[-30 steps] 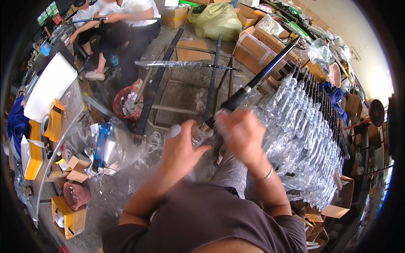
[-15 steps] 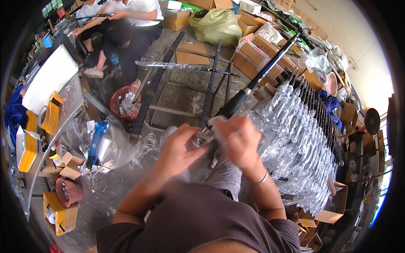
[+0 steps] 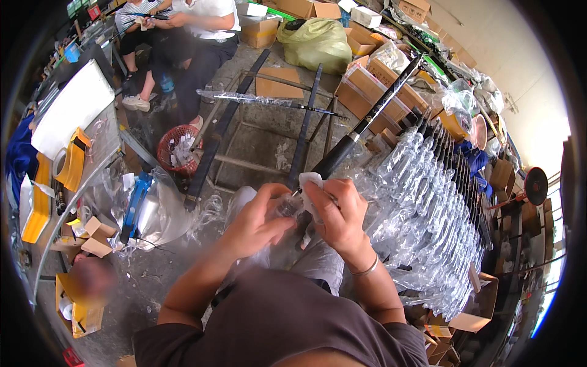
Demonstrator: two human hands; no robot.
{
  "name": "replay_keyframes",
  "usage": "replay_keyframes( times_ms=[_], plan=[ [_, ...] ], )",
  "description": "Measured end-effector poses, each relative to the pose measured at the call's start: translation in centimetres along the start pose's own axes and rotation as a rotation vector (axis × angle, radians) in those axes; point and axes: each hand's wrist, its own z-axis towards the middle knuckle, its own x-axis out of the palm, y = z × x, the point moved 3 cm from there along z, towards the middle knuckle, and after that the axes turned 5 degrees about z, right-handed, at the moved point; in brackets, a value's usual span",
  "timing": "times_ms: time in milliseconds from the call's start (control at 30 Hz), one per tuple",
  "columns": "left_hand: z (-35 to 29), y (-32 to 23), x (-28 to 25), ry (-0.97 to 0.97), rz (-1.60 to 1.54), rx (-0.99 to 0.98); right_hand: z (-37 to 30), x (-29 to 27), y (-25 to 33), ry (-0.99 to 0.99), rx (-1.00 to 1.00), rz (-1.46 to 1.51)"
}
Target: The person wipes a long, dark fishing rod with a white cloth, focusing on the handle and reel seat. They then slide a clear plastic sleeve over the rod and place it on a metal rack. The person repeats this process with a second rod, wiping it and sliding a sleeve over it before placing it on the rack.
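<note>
A black fishing rod [image 3: 335,158] with a thick dark grip slants from my hands up toward the upper right. My right hand [image 3: 343,214] is closed on a white cloth [image 3: 310,179], pressed at the near end of the rod. Just left of it, my left hand [image 3: 260,221] curls around crumpled clear plastic [image 3: 285,207] beside the same rod end. The fingers partly hide that end, so how the plastic meets it cannot be made out.
Several rods in clear sleeves [image 3: 422,214] lie in a row at right. Ahead stands a metal frame [image 3: 260,160] with a sleeved rod [image 3: 263,98] across it. A red basket [image 3: 178,148] is left of it. Two people sit at far left, one in a white shirt [image 3: 205,15]. Cartons [image 3: 373,92] stand beyond.
My right hand has shifted slightly left and down with the cloth, and its blur has gone. My left hand stays near the rod end. The seated people's hands have moved.
</note>
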Motion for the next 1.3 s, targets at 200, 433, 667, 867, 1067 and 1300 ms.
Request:
replay_keyframes(
  times_ms=[200, 433, 667, 867, 1067, 1300],
  plan=[
    [0.0, -0.7, 0.4, 0.13, -0.316, -0.095, 0.7, -1.0, -0.8, -0.144, 0.096, -0.021],
    [0.1, -1.0, 0.6, 0.13, -0.293, -0.114, 1.1, -1.4, -2.3, -0.249, 0.165, -0.073],
    [0.7, 0.1, 0.4, 0.178, -0.416, -0.151, 1.9, -2.2, -3.2, -0.341, 0.281, -0.053],
    [0.2, 1.3, -0.2, 0.339, -0.551, -0.138, 0.7, -0.9, -1.7, -0.135, 0.055, -0.043],
    [0.1, 1.6, 0.1, 0.448, -0.703, -0.186, -0.8, 0.1, -0.6, -0.099, 0.089, 0.199],
    [-0.2, 1.3, 0.8, 0.51, -0.741, -0.24, -0.6, -0.3, -1.2, -0.367, 0.232, 0.105]
  ],
)
